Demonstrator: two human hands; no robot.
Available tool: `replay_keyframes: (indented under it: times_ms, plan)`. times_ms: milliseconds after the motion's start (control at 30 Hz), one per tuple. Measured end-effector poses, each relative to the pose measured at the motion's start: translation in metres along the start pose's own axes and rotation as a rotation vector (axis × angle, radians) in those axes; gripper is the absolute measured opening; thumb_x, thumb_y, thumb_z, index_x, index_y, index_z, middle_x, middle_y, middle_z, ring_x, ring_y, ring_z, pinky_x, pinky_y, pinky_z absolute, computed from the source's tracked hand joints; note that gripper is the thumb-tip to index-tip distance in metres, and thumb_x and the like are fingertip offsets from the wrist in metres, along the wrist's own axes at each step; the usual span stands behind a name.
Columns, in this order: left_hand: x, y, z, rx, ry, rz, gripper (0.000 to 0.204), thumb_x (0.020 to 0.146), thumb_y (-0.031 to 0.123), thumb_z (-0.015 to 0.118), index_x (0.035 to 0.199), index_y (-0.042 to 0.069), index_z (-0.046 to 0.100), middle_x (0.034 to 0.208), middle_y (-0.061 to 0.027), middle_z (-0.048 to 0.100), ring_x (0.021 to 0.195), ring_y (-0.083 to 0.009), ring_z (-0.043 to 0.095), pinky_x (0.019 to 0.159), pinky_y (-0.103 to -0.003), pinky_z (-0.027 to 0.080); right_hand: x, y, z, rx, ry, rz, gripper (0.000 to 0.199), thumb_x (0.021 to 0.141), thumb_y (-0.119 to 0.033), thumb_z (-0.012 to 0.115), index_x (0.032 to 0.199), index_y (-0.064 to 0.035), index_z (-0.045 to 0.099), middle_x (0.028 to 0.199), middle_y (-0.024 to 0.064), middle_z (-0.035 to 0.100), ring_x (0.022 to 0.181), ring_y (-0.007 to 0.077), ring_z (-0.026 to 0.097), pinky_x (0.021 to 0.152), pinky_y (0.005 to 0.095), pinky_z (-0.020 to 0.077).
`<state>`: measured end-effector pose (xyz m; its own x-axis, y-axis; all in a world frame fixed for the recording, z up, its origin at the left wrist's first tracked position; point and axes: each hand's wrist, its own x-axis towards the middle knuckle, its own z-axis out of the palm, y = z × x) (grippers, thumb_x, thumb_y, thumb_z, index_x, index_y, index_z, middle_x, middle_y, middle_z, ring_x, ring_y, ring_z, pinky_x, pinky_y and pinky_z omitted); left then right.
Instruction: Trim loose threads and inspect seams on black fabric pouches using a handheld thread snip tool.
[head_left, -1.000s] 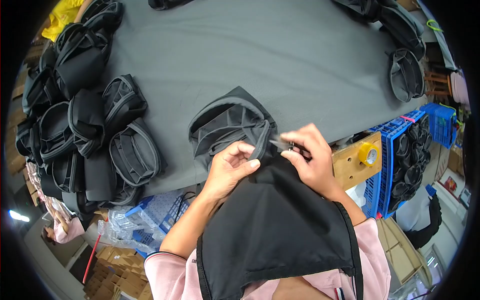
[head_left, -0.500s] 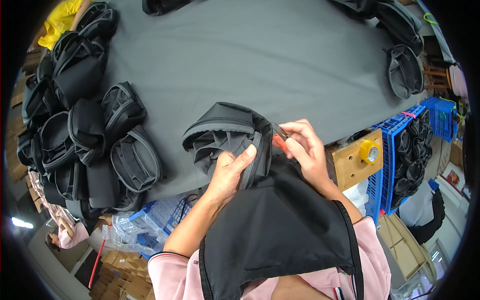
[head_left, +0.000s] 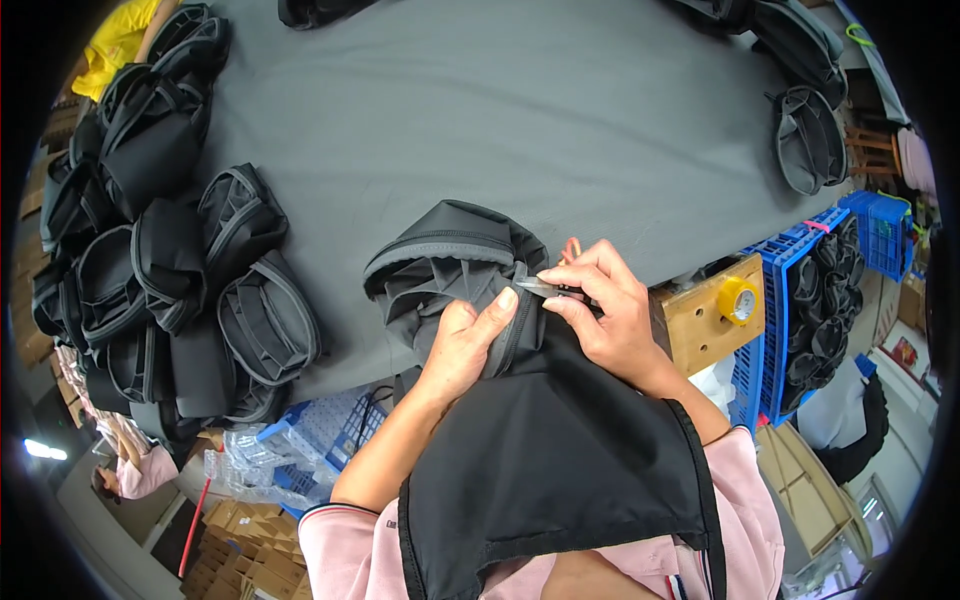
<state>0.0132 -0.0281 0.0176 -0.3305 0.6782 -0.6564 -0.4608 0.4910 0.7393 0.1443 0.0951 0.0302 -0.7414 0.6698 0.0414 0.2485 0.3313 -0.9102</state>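
Note:
A black zippered pouch (head_left: pixel 440 232) with a grey-edged opening and folded lining lies at the table's near edge, in front of my body. My left hand (head_left: pixel 465 345) grips its near side, thumb on top by the zipper band and fingers hidden underneath. In my right hand (head_left: pixel 610 310) is a small pair of scissors (head_left: pixel 537 287) with silver blades and an orange handle. The blades point left and reach the pouch's edge beside my left thumb. Whether a thread lies between them is too small to tell.
Many similar black pouches (head_left: pixel 265 315) are heaped on the left of the grey-covered table (head_left: pixel 480 110), others at the far right (head_left: pixel 810 140). Right of me stand a wooden block with a yellow tape roll (head_left: pixel 738 300) and a blue crate (head_left: pixel 775 300) of pouches.
My right hand has turned the scissors so the blades now point left onto the pouch's edge; before, they pointed up and away. My left hand keeps its hold.

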Motion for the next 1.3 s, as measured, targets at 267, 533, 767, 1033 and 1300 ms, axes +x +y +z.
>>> replay_keyframes:
  times_ms: [267, 533, 767, 1033, 1300]
  plan:
    - [0.006, -0.009, -0.011, 0.011, -0.001, -0.082, 0.039, 0.088, 0.037, 0.059, 0.069, 0.003, 0.053, 0.064, 0.0007, 0.052, 0.055, -0.0049, 0.046, 0.047, -0.022, 0.037, 0.002, -0.008, 0.000, -0.045, 0.101, -0.023, 0.017, 0.071, -0.003, 0.069, 0.088, -0.0051, 0.065, 0.077, 0.0053, 0.054, 0.059, 0.0170, 0.057, 0.054, 0.0282, 0.0453]
    - [0.028, 0.056, -0.008, -0.878, 0.248, 0.045, 0.037, 0.094, 0.031, 0.047, 0.109, -0.002, 0.054, 0.107, -0.0108, 0.060, 0.097, -0.0191, 0.058, 0.088, -0.035, 0.046, 0.019, -0.016, -0.002, 0.183, 0.093, -0.010, 0.024, 0.072, -0.003, 0.069, 0.095, -0.0008, 0.060, 0.086, 0.0051, 0.050, 0.067, 0.0098, 0.049, 0.058, 0.0213, 0.0412]
    - [0.059, 0.044, -0.022, -0.874, 0.244, 0.064, 0.037, 0.094, 0.036, 0.047, 0.106, 0.002, 0.054, 0.098, -0.0083, 0.060, 0.096, -0.0212, 0.057, 0.090, -0.035, 0.043, 0.050, 0.012, 0.046, 0.066, 0.042, 0.150, 0.031, 0.067, -0.013, 0.075, 0.087, -0.0033, 0.054, 0.079, 0.0047, 0.053, 0.067, 0.0175, 0.052, 0.064, 0.0298, 0.0464]
    - [0.059, 0.050, -0.031, 0.239, -0.187, -0.050, 0.049, 0.079, 0.039, 0.069, 0.095, -0.004, 0.053, 0.084, -0.0113, 0.059, 0.076, -0.0133, 0.059, 0.068, -0.026, 0.049, 0.081, 0.019, 0.034, 0.084, 0.015, 0.176, 0.019, 0.074, -0.009, 0.071, 0.085, 0.0008, 0.060, 0.072, 0.0022, 0.057, 0.063, 0.0059, 0.050, 0.057, 0.0222, 0.0418]
    - [0.071, 0.041, -0.009, 0.526, 0.008, 0.020, 0.042, 0.079, 0.030, 0.070, 0.071, 0.002, 0.040, 0.062, -0.0116, 0.057, 0.052, -0.0136, 0.062, 0.045, -0.025, 0.050, 0.092, 0.033, 0.031, 0.458, -0.235, 0.653, 0.023, 0.075, -0.018, 0.070, 0.086, 0.0012, 0.064, 0.072, 0.0061, 0.064, 0.066, 0.0107, 0.059, 0.061, 0.0284, 0.0478]
